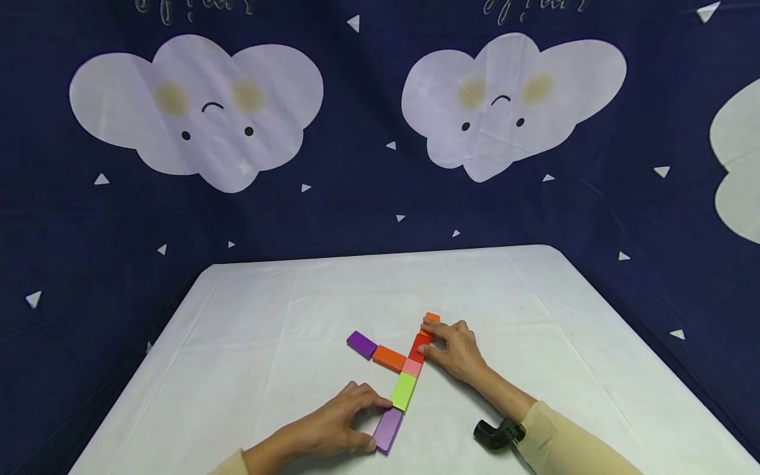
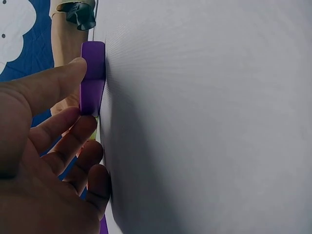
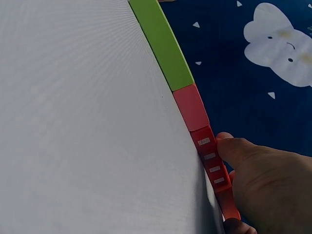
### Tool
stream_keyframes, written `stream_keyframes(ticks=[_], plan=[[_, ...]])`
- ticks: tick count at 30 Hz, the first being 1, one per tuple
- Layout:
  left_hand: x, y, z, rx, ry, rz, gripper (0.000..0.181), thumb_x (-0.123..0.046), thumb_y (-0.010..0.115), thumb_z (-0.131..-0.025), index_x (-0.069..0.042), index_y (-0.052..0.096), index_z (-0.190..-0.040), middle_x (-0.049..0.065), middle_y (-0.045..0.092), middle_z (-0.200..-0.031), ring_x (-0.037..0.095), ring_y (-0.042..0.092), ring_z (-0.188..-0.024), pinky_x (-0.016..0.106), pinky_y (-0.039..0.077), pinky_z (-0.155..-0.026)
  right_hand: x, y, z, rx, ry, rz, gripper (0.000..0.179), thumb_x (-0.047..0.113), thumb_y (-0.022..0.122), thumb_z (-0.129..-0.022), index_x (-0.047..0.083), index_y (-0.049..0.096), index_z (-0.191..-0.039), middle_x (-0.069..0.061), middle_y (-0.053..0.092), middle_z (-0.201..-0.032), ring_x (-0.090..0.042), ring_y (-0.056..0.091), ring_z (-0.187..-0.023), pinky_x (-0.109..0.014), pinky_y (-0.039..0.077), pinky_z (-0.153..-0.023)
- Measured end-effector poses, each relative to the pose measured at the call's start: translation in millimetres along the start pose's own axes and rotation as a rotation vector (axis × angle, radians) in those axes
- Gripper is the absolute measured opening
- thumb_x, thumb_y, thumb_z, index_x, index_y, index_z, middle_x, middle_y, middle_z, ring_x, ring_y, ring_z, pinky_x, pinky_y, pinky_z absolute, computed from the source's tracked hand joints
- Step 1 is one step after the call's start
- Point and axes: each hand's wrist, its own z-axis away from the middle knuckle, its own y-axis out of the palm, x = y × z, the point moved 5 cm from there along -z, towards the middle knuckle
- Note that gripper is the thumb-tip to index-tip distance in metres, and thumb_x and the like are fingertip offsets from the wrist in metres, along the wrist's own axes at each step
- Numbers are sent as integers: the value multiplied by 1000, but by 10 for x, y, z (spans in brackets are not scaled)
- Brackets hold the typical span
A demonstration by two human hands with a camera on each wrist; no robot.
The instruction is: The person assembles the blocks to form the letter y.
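Note:
My left hand (image 1: 340, 422) holds the light purple block (image 1: 388, 431) at the near end of a row of coloured blocks. In the left wrist view its thumb presses one end of the purple block (image 2: 92, 78), with the index fingertip by the other end. Beyond it lie a lime green block (image 1: 404, 393), a pink block (image 1: 411, 367) and a red block (image 1: 418, 349). At the row's far end my right hand (image 1: 458, 349) has its thumb against the red block and fingertips on an orange block (image 1: 432, 317). The red block (image 3: 210, 158) shows pale marks along its side.
From the pink block an orange block (image 1: 388, 359) and a dark purple block (image 1: 361, 344) branch off to the left. Everything lies on a white-covered table (image 1: 249, 343). A dark blue cloth (image 1: 362, 218) with clouds hangs behind. A black device (image 1: 497, 435) sits at the right wrist.

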Motion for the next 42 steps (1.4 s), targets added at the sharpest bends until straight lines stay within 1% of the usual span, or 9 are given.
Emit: stream_keyframes(ticks=[9,14,20,23,26,29,34,37,42], plan=[[16,-5,-32,29,-55,40,53,-26,74,-77,-25,56,-127,-13,56,-117,3,40,-101,20,37,-89,2,-8,-19,4,10,20,49,35,77,-74,20,67,-119,6,60,-131,-8,36,-75,-30,29,-75],[18,9,-31,26,-55,40,54,-25,74,-77,-23,56,-127,-12,57,-115,3,41,-100,20,37,-88,-9,-1,-10,6,18,12,49,36,77,-74,20,66,-120,7,61,-130,-9,36,-75,-30,29,-74],[7,-1,-22,14,-34,49,54,-24,74,-77,-22,56,-128,-11,57,-116,4,41,-101,20,37,-88,-6,-3,-10,8,19,10,49,36,77,-74,20,66,-120,8,61,-130,-9,35,-75,-30,29,-74],[30,-31,-23,6,-56,86,52,-27,73,-78,-22,56,-127,-9,58,-117,5,41,-102,20,37,-89,-2,-4,-15,12,21,12,49,35,77,-74,20,66,-120,8,60,-130,-9,36,-76,-30,29,-75],[98,-94,-34,-21,-114,139,48,-31,70,-82,-21,57,-126,-5,58,-118,9,42,-103,22,36,-91,1,-8,-21,13,23,14,49,35,77,-74,20,66,-120,7,60,-131,-9,36,-76,-30,29,-75],[202,-183,-52,-72,-172,170,42,-32,66,-86,-18,58,-125,-2,59,-118,14,43,-102,25,37,-87,2,-12,-22,14,25,13,49,34,77,-75,20,66,-120,7,59,-132,-9,36,-76,-30,29,-75],[371,-312,-106,-151,-233,144,37,-26,62,-89,-13,60,-124,3,59,-109,18,41,-95,24,34,-77,0,-9,-11,12,24,4,49,33,77,-74,19,66,-120,7,60,-131,-9,35,-75,-30,29,-74],[438,-372,-142,-182,-255,118,35,-21,63,-88,-11,61,-122,5,59,-110,18,40,-95,23,33,-76,-1,-8,-5,8,22,2,49,33,77,-74,20,67,-120,7,60,-130,-9,35,-75,-29,29,-74],[493,-429,-172,-203,-279,91,34,-17,63,-87,-10,61,-120,7,59,-122,18,41,-101,26,35,-82,1,-7,-6,8,19,2,49,34,77,-74,19,66,-120,7,60,-131,-9,35,-75,-29,28,-74]])
